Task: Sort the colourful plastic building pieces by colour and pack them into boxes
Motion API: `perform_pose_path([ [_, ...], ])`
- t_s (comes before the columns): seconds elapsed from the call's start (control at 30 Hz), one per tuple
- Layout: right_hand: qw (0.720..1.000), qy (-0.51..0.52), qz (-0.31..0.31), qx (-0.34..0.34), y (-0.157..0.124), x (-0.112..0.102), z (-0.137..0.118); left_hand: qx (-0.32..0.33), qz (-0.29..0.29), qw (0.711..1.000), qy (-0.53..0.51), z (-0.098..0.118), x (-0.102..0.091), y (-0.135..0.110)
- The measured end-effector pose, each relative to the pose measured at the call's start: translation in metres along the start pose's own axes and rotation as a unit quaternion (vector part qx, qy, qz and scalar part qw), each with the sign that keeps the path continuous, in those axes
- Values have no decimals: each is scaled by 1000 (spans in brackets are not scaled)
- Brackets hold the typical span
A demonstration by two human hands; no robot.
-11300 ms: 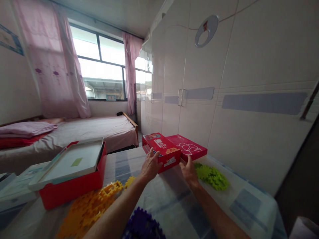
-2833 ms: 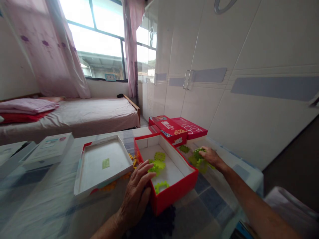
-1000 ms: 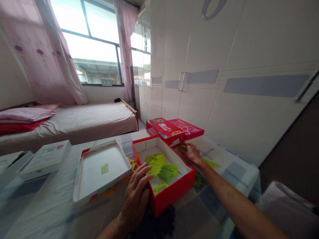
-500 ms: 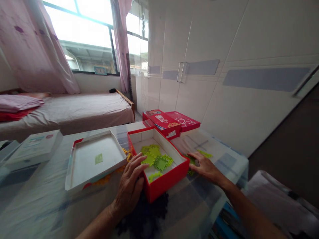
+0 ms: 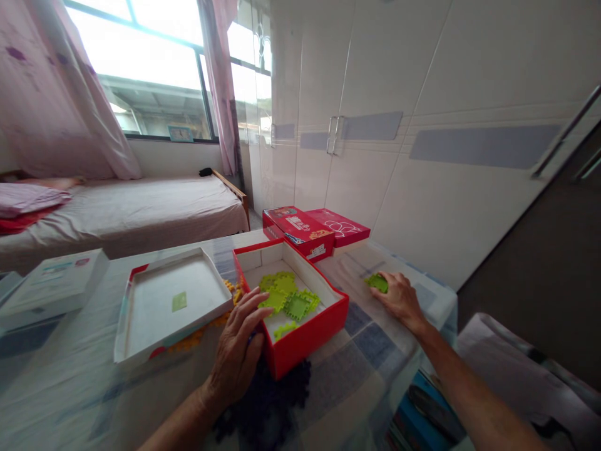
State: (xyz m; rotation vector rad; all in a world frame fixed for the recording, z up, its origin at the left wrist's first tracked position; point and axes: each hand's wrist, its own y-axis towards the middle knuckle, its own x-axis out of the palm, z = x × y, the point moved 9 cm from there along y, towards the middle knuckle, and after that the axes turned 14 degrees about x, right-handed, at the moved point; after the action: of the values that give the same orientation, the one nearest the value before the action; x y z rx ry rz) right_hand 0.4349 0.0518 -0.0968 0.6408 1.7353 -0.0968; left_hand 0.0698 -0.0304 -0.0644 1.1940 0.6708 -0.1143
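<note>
An open red box (image 5: 310, 338) stands on the table with several lime-green interlocking plastic tiles (image 5: 298, 305) lying inside. My left hand (image 5: 239, 344) is closed over the box's left wall, fingertips over the rim and thumb outside. To the right of the box, my right hand (image 5: 399, 297) is closed on green interlocking tiles (image 5: 377, 282) just at the tabletop. Its fingers partly cover them, and I cannot tell how many it holds.
A white box lid (image 5: 173, 307) lies left of the red box, with yellow pieces (image 5: 188, 342) beside it. Dark blue pieces (image 5: 263, 407) lie in front. Two closed red boxes (image 5: 300, 232) stand behind, and a white box (image 5: 51, 285) at far left.
My right hand has moved right and away from the box's side, gathering the green tiles that lay on the table. My left hand has stayed at the box rim. The view has shifted slightly.
</note>
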Motion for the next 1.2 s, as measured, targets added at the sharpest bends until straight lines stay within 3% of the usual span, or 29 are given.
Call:
perform_pose_path([
  [0.1,998,-36,-43,9,14,12,12,-4,-4,1000,-1,-1,1,0],
  [0.37,996,-15,-78,-44,20,16,2,0,-3,1000,0,1,0,1],
  [0.5,997,7,-73,-22,29,3,3,-1,-2,1000,-2,3,0,3],
  [0.6,992,69,-99,-33,25,-19,-25,-3,-1,1000,-5,4,0,4],
  [0.73,946,237,-167,-145,-9,-61,-115,-2,1,1000,-8,3,0,4],
  [0.87,910,256,-200,-259,-58,-82,-186,-1,-8,1000,-2,2,2,3],
  [0.93,916,217,-170,-290,-83,-86,-196,-3,-10,1000,0,1,3,3],
  [1.0,927,177,-130,-305,-111,-89,-193,-7,-10,1000,0,1,3,2],
  [1.1,928,135,-118,-328,-157,-84,-184,-10,-7,1000,0,3,3,1],
  [1.2,943,105,-87,-304,-184,-79,-176,-6,-11,1000,2,5,3,0],
])
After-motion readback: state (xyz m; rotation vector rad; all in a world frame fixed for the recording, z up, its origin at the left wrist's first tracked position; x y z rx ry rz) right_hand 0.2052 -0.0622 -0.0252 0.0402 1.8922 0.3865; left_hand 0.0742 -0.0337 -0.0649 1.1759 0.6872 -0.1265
